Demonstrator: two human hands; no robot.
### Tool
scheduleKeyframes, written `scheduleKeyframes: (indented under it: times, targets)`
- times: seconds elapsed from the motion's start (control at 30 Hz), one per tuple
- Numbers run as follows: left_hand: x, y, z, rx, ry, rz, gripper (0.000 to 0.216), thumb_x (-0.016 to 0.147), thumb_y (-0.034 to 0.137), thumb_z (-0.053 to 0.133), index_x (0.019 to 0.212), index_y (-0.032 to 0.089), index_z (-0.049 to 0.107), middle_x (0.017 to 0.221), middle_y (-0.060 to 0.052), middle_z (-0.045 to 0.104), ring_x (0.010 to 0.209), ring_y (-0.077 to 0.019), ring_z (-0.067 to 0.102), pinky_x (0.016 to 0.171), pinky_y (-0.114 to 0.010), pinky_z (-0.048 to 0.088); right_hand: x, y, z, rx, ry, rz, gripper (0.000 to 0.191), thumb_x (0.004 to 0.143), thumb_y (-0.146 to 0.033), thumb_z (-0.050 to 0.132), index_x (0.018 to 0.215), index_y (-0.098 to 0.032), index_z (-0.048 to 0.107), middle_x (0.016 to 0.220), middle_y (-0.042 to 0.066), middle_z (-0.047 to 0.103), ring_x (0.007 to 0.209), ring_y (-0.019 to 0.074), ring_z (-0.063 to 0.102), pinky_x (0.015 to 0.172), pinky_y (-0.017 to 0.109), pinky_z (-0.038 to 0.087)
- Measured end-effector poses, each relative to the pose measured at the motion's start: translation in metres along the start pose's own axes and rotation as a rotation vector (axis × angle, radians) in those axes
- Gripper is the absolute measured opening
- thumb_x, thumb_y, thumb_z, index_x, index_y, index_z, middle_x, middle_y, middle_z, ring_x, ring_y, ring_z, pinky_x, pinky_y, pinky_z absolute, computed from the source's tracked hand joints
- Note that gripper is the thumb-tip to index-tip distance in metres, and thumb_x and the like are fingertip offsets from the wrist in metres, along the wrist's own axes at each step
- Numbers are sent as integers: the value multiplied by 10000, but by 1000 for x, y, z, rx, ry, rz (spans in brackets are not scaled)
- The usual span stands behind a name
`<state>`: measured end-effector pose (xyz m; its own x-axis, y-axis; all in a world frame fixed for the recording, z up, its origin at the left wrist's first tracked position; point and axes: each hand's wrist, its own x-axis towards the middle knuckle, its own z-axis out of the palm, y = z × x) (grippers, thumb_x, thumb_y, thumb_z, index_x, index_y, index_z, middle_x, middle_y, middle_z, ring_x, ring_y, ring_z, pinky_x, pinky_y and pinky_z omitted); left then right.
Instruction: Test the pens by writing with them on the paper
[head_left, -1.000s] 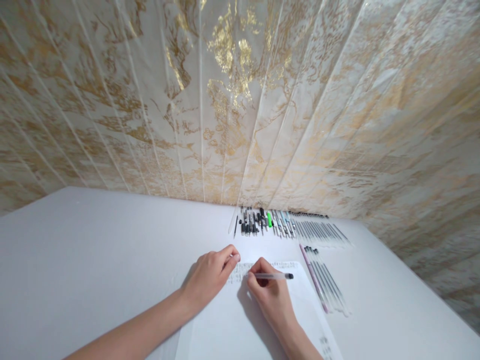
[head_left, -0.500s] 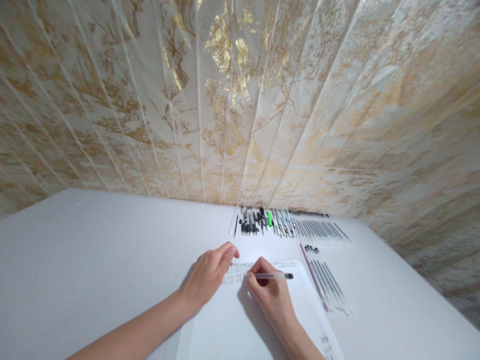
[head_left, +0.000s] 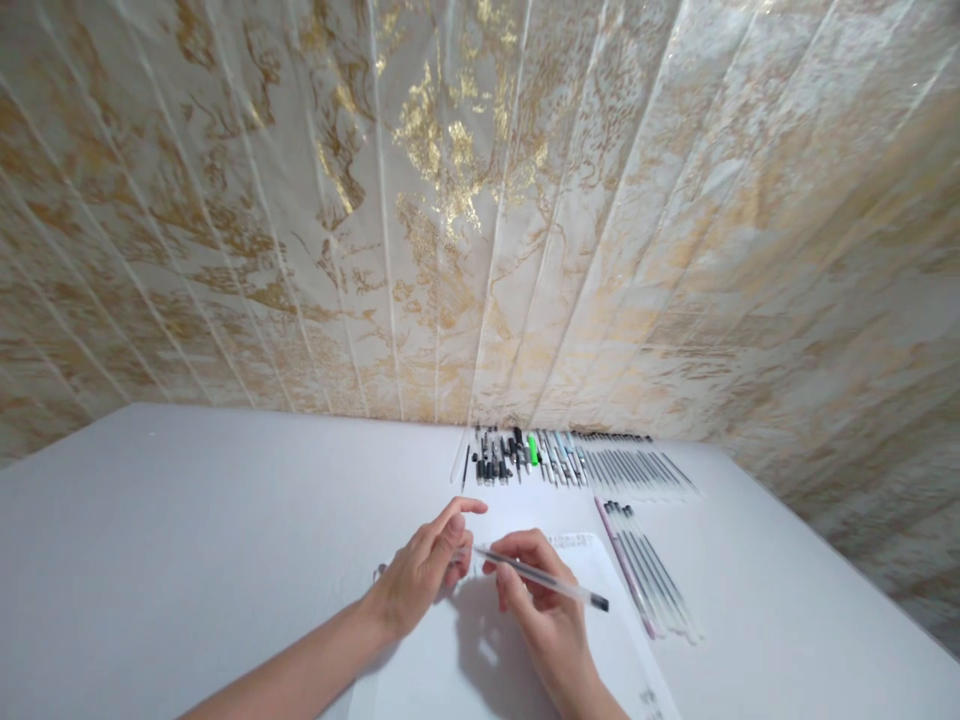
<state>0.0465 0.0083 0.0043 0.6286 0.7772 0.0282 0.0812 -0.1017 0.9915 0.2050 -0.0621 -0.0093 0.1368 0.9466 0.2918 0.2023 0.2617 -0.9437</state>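
Observation:
My right hand [head_left: 547, 610] is closed around a clear-barrelled pen [head_left: 547, 577] with a black end. The pen is lifted off the sheet of paper [head_left: 420, 670], its tip pointing left at my left fingers. My left hand [head_left: 420, 570] is over the paper's upper left part, index finger stretched out and the others curled under the thumb. Something small and pale shows at those curled fingers, too unclear to name. Handwriting [head_left: 566, 540] runs along the paper's top edge, partly hidden by both hands.
Several clear pens [head_left: 652, 570] lie to the right of the paper beside a purple pen [head_left: 626, 570]. Behind are pen parts [head_left: 495, 465], a bright green piece [head_left: 533, 449] and a row of refills [head_left: 637, 470]. A gold-patterned curtain [head_left: 450, 250] borders the white table [head_left: 187, 540].
My right hand has raised the pen from the writing and turned its tip towards my left hand. My left fingers have curled while the index stretches out. The view has tilted slightly.

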Motion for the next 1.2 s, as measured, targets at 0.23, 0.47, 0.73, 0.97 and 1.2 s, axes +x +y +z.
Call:
scheduleKeyframes:
  times: [0.23,0.47,0.73,0.97,1.2]
  targets:
    - [0,-1,4,-16,-13,-5,579,938,629,196,1191,191,479,615,46,490,563,-127,433,564,-235,340,3,-11,7,-60,-19,-42,117,859,-267,581,782,-179,591,682,4,623,603,140,565,572,235,424]
    - [1,-2,3,-76,-102,-67,636,893,695,249,1085,176,564,733,-37,687,706,-201,599,610,-259,404,2,1,17,-151,-89,-159,102,860,-239,575,850,-170,650,758,61,698,643,179,628,596,266,478]
    - [8,-12,2,-131,-40,-33,671,864,729,264,985,164,605,583,29,528,514,-118,419,501,-213,300,14,-12,26,-302,-104,-211,126,885,-264,474,817,-192,551,751,53,689,616,178,634,570,258,478]
    - [9,-9,6,-53,-44,47,523,895,626,391,989,148,583,624,31,494,541,-123,423,557,-247,333,22,-47,-110,-791,106,85,220,983,-340,324,917,-206,486,643,10,651,581,174,647,573,245,461]
    - [11,-16,10,67,-1,45,379,920,507,428,945,163,584,585,39,485,560,-133,441,559,-237,343,1,-27,-203,-1424,3,494,115,905,-188,517,902,-168,630,883,158,738,824,317,703,592,312,435]
